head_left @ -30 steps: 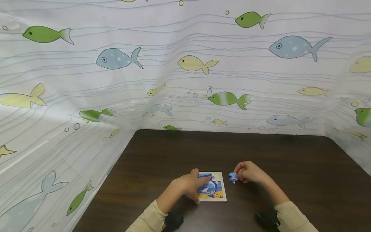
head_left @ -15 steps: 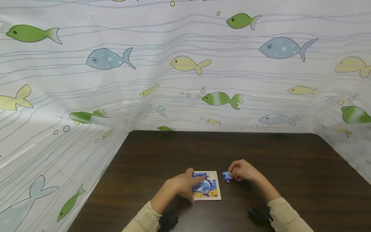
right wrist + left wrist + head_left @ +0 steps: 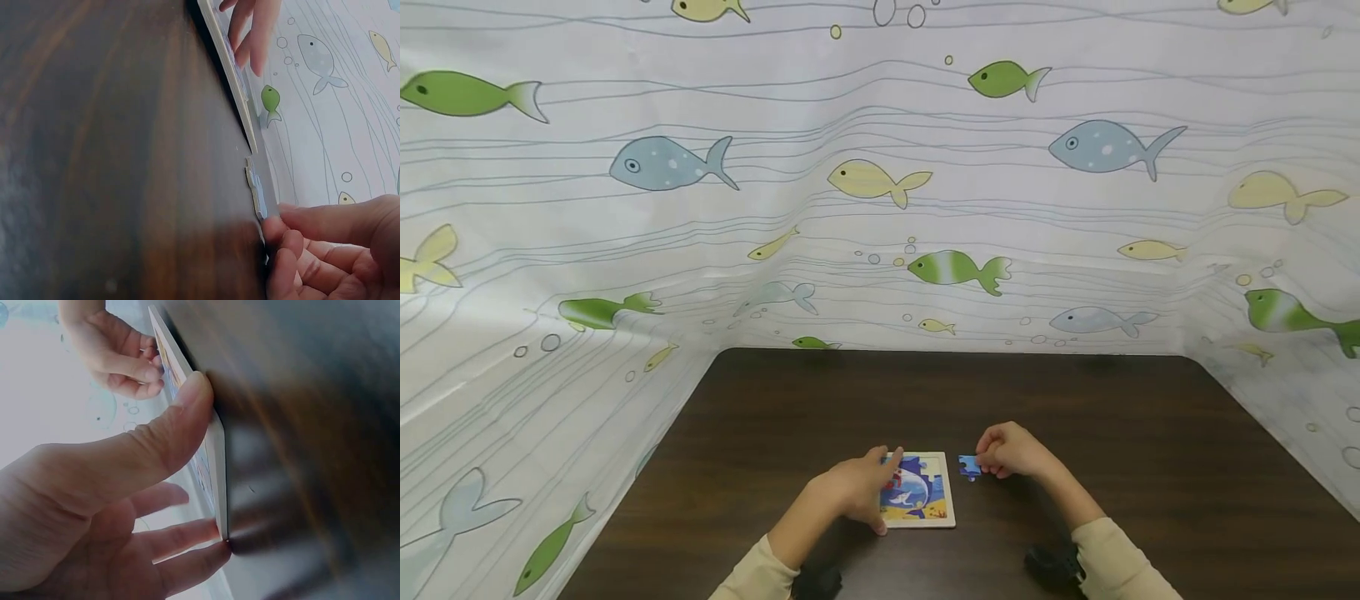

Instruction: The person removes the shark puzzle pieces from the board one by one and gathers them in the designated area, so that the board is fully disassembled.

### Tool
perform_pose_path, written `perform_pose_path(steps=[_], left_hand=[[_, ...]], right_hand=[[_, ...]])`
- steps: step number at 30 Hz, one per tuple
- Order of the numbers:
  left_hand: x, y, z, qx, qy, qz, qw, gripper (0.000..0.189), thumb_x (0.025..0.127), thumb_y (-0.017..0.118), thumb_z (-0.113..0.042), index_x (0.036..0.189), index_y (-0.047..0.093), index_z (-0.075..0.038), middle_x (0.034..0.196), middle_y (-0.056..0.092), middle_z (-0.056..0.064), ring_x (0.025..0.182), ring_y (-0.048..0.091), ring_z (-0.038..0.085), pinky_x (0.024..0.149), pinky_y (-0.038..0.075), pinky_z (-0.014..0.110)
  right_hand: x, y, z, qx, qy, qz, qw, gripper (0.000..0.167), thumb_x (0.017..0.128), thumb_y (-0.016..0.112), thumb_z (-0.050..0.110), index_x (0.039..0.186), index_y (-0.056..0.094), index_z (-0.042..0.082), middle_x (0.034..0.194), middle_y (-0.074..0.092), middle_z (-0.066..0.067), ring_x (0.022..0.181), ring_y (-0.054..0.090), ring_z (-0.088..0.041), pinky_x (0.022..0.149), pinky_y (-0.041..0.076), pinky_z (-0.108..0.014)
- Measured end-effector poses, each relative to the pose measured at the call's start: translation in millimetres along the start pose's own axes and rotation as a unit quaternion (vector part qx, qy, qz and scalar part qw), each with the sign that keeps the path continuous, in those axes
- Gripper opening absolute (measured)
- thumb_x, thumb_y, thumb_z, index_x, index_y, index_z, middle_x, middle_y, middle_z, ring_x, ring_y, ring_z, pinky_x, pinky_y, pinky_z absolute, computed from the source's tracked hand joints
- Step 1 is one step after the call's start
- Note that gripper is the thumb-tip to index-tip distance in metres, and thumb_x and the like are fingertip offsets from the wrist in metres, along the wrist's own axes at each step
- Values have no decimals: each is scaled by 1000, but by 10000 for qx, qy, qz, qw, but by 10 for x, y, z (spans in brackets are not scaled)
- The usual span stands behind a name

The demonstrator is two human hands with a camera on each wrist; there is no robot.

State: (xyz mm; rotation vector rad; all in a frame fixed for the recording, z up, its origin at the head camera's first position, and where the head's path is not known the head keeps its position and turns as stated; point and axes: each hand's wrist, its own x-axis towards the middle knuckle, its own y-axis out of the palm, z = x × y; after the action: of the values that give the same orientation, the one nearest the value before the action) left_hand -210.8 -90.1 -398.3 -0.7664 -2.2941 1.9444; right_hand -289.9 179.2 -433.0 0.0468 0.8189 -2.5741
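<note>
Before white fish-printed sheeting, the left hand grips and partly covers a square, pale-framed puzzle; the right hand pinches a blue jigsaw piece.

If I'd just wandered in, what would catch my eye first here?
Probably the white sheet printed with green, blue and yellow fish, which rises behind and on both sides of the dark table. Next, the bright sea-themed puzzle near the table's middle, with the person's left hand on its left side. Just right of it, the right hand pinches a loose blue piece.
</note>
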Motion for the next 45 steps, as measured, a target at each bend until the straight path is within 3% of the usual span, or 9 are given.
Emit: perform_pose_path(steps=[6, 13, 19, 27, 35, 45], left_hand=[[-24, 7, 72, 225, 85, -80, 9997, 106, 65, 88, -39, 149, 34, -5, 154, 35, 14, 138, 41, 31, 106, 41, 46], [-11, -5, 87, 253, 107, -9, 9996, 100, 67, 86, -40, 147, 38, -5, 156, 31, 15, 140, 38, 32, 108, 39, 46], [-3, 21, 64, 59, 106, 185, 9998, 97, 70, 84, -37, 148, 36, -7, 158, 25, 16, 143, 32, 31, 110, 37, 45], [-12, -25, 16, 42, -141, 417, 9990, 94, 73, 82, -35, 151, 33, -13, 160, 19, 15, 147, 24, 29, 111, 35, 47], [-12, -17, 21, 23, -216, 528, 9984, 94, 75, 81, -35, 151, 31, -14, 161, 17, 13, 148, 22, 28, 112, 34, 48], [26, 13, 18, 76, -188, 545, 9983, 93, 76, 80, -36, 151, 32, -15, 161, 18, 12, 148, 22, 27, 112, 33, 45]], right_hand=[[35, 70, 79, 292, -93, 309, 9991, 12, 88, 63, 7, 91, 65, -4, 67, 63, -3, 59, 56, -12, 54, 52, -28], [74, 232, 289, 451, -148, 962, 9942, 26, 93, 58, 11, 112, 66, -4, 68, 63, -2, 57, 55, -10, 53, 50, -24], [78, 355, 388, 366, -177, 1345, 9901, 32, 95, 55, 11, 121, 63, -6, 65, 63, -2, 54, 50, -9, 49, 43, -22], [112, 418, 411, 368, -247, 1222, 9915, 27, 95, 54, 10, 113, 67, -6, 63, 63, -1, 53, 50, -8, 48, 42, -21], [181, 493, 395, 572, -74, 1067, 9926, 22, 93, 56, 8, 107, 66, -5, 72, 66, -3, 58, 55, -9, 52, 45, -22], [231, 591, 420, 417, -54, 389, 9984, 15, 87, 67, 9, 91, 67, -5, 69, 66, -4, 56, 56, -9, 52, 51, -24]])
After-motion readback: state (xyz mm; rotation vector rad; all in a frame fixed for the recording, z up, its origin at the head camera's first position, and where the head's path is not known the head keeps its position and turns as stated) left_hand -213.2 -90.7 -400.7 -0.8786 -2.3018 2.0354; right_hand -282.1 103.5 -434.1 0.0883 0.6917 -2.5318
